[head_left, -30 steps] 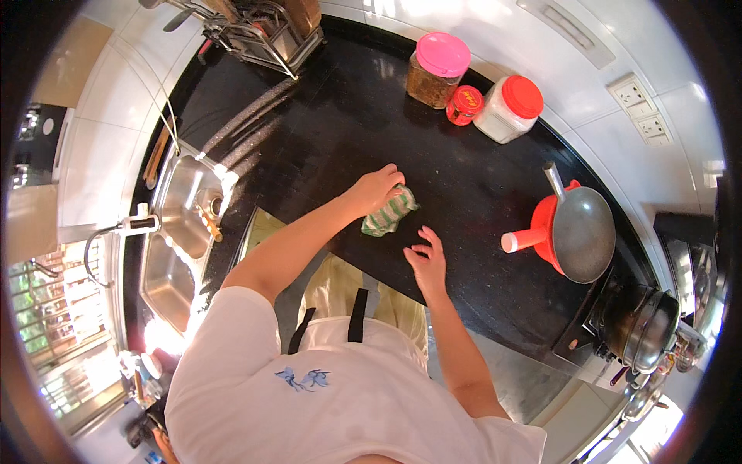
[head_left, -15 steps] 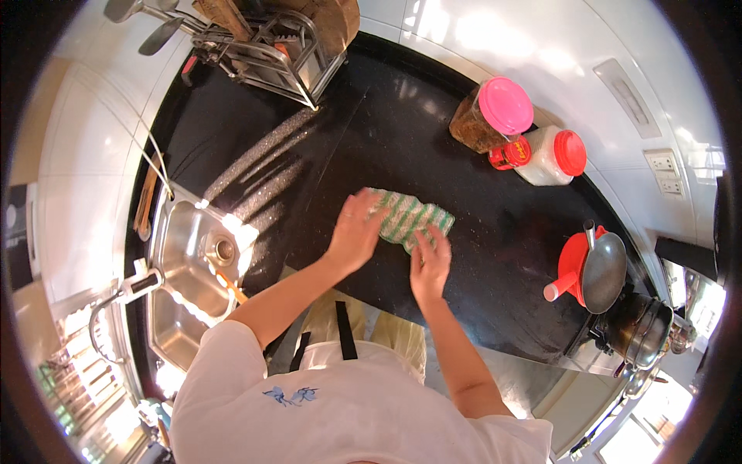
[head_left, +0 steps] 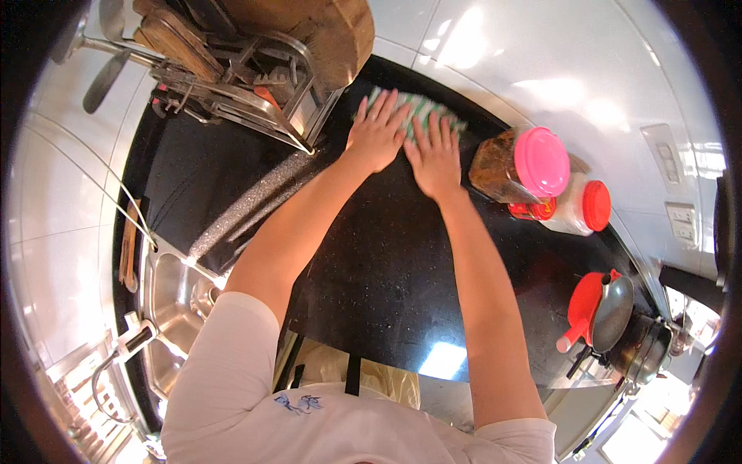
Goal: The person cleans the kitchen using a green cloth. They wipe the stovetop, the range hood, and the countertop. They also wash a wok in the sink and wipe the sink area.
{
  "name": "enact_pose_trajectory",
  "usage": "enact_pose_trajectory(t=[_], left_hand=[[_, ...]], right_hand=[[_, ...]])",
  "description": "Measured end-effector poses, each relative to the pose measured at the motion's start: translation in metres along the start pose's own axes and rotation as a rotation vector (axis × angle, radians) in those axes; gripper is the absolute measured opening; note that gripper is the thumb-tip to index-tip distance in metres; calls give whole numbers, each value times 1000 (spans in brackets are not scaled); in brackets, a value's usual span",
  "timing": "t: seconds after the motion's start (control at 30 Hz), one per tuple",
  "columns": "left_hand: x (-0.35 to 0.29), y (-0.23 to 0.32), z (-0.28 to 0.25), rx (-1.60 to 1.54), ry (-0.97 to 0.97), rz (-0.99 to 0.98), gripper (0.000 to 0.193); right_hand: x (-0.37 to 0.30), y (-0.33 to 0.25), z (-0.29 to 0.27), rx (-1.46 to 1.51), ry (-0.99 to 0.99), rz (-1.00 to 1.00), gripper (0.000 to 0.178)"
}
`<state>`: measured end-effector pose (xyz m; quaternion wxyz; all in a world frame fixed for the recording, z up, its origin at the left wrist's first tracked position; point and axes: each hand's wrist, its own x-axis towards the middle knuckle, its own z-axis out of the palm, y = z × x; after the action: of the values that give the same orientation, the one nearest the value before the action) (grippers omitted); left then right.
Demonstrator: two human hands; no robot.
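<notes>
Both arms stretch forward over the black countertop [head_left: 386, 263] to a green-and-white striped cloth [head_left: 420, 107] near the back edge. My left hand [head_left: 376, 141] lies flat on the cloth's left part, fingers spread. Just right of it, my right hand [head_left: 434, 158] also rests flat, its outstretched fingertips on the cloth's near side. Neither hand closes round the cloth. Its edges look smeared by motion, and the fingers cover part of it.
Left of the hands stands a metal rack [head_left: 297, 127] with knives and a round wooden board [head_left: 332, 39]. To their right are a pink-lidded jar [head_left: 495, 166], a red-lidded jar [head_left: 568, 209] and a red can [head_left: 533, 209]. Pans [head_left: 613, 309] sit far right; a steel sink [head_left: 174, 309] is at left.
Both hands have moved away from me with the cloth, from mid-counter to the back edge. The arms are now extended, and the whole view has shifted forward.
</notes>
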<state>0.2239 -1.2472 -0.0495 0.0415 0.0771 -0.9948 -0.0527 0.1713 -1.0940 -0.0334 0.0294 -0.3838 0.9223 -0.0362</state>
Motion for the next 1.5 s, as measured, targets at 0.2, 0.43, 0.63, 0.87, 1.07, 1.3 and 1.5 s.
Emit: enact_pose_trajectory(t=[0.2, 0.43, 0.63, 0.87, 1.07, 1.3, 1.5], left_hand=[[5, 1, -2, 32, 44, -10, 54], [-219, 106, -56, -23, -307, 96, 60], [-379, 208, -61, -224, -457, 29, 59], [-339, 100, -75, -186, -281, -177, 60], [-293, -108, -69, -181, -49, -409, 61], [-244, -339, -42, 133, 65, -477, 60], [-231, -389, -35, 165, 47, -680, 58]], right_hand=[[16, -1, 1, 62, 68, -32, 60], [-229, -35, -26, 171, -274, -189, 73], [-424, -19, -25, 164, -538, -333, 81], [-301, -88, -25, 170, -305, -484, 82], [-109, -231, 25, 225, -7, -645, 91], [73, -385, 53, 117, 87, -619, 87], [137, -433, 62, 17, 73, -657, 74]])
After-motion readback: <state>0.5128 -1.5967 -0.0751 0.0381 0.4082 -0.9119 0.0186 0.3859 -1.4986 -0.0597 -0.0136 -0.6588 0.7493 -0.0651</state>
